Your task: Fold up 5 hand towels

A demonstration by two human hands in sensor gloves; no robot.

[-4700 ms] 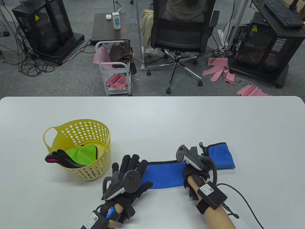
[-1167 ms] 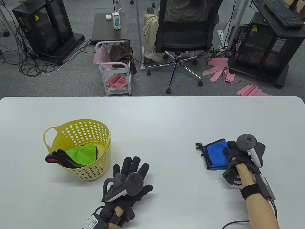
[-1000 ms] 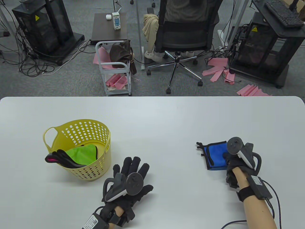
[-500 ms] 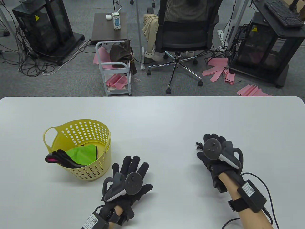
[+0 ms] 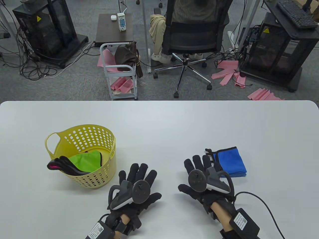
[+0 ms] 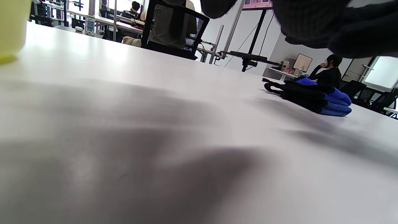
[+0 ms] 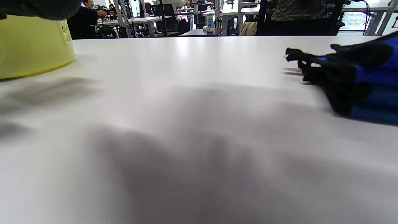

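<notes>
A folded blue hand towel (image 5: 230, 161) with black trim lies on the white table (image 5: 159, 119) at the right; it also shows in the left wrist view (image 6: 314, 98) and the right wrist view (image 7: 357, 81). My right hand (image 5: 199, 174) lies flat and open on the table just left of the towel, holding nothing. My left hand (image 5: 137, 183) lies flat and open near the front middle, empty. A yellow perforated basket (image 5: 82, 156) at the left holds a green towel (image 5: 83, 161) and dark ones with a pink edge.
The basket's side shows at the left of the right wrist view (image 7: 34, 46). Beyond the table's far edge stand an office chair (image 5: 192, 32), a small white cart (image 5: 120, 69) and black equipment racks.
My right hand pressed on the folded blue towel, then let it go and moved left and toward me to lie flat on the table. My left hand has stayed still.
</notes>
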